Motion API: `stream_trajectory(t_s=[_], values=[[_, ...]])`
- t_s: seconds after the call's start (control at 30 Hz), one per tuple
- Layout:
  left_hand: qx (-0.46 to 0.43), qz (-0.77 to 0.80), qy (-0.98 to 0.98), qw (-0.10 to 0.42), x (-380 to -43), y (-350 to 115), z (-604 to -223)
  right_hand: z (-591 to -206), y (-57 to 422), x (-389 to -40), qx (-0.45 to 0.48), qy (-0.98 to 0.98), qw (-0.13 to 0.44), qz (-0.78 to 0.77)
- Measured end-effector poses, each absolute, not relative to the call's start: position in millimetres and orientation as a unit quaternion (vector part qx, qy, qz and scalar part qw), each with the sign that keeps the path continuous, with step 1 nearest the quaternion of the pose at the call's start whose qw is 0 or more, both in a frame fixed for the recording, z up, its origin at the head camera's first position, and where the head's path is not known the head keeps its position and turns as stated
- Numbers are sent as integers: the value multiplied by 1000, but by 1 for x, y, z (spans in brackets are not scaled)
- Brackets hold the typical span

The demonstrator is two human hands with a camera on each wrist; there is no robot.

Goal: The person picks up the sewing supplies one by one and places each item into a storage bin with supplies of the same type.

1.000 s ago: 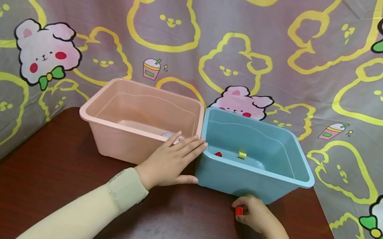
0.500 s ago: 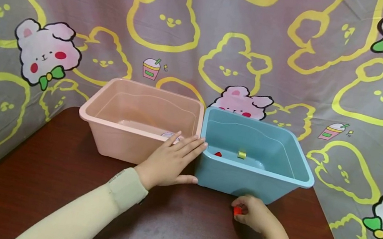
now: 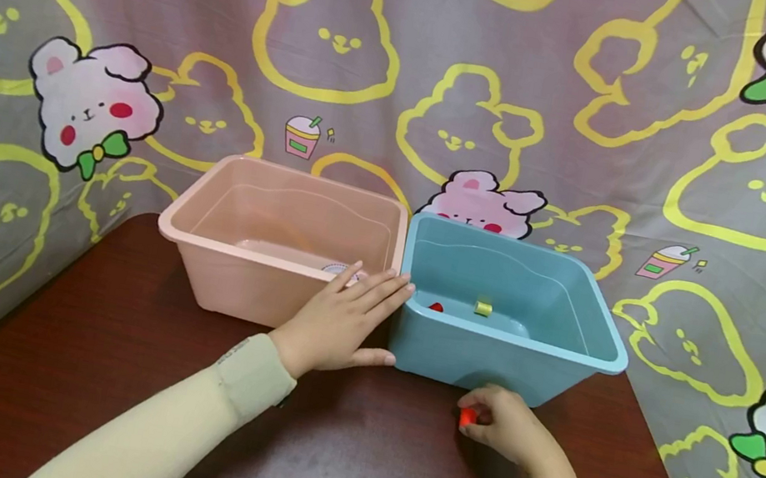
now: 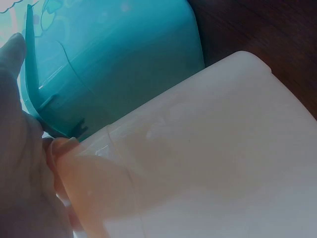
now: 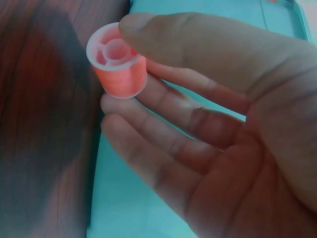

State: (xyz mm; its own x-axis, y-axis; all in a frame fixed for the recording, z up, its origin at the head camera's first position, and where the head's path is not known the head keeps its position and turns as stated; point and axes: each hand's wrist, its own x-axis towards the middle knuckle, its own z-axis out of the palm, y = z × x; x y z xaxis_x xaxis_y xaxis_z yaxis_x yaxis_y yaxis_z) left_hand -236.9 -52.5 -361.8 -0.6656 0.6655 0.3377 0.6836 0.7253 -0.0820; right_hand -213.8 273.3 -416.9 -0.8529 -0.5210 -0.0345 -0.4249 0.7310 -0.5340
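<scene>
My right hand pinches a small spool of red thread between thumb and fingers, just in front of the blue bin. In the right wrist view the spool's pale hollow end faces the camera. My left hand lies with straight fingers over the near rim of the pink bin, its fingertips reaching the corner where the two bins meet. Inside the blue bin lie a yellow thread spool and a red item, partly hidden by the front rim.
Both bins stand side by side on a dark wooden table. Behind and beside them hangs a grey curtain with cartoon rabbits. A round printed mark shows on the pink bin's floor.
My right hand has shifted slightly left and toward the blue bin with the red spool in its fingers. The left hand and the bins have stayed in place.
</scene>
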Motion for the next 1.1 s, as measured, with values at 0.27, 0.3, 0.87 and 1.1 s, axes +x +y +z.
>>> stream_trajectory(t_s=[0.27,0.3,0.87,1.1], values=[[-371,-25,-912,177,-236,-52,-361,-414,271,-213,-261,928,68,-257],[-372,-29,-911,178,-236,-52,-361,-413,271,-213,-262,928,65,-256],[-371,-40,-911,177,-237,-52,-364,-400,263,-205,-275,921,27,-273],[-370,-30,-911,178,-237,-52,-363,-399,263,-203,-270,916,17,-295]])
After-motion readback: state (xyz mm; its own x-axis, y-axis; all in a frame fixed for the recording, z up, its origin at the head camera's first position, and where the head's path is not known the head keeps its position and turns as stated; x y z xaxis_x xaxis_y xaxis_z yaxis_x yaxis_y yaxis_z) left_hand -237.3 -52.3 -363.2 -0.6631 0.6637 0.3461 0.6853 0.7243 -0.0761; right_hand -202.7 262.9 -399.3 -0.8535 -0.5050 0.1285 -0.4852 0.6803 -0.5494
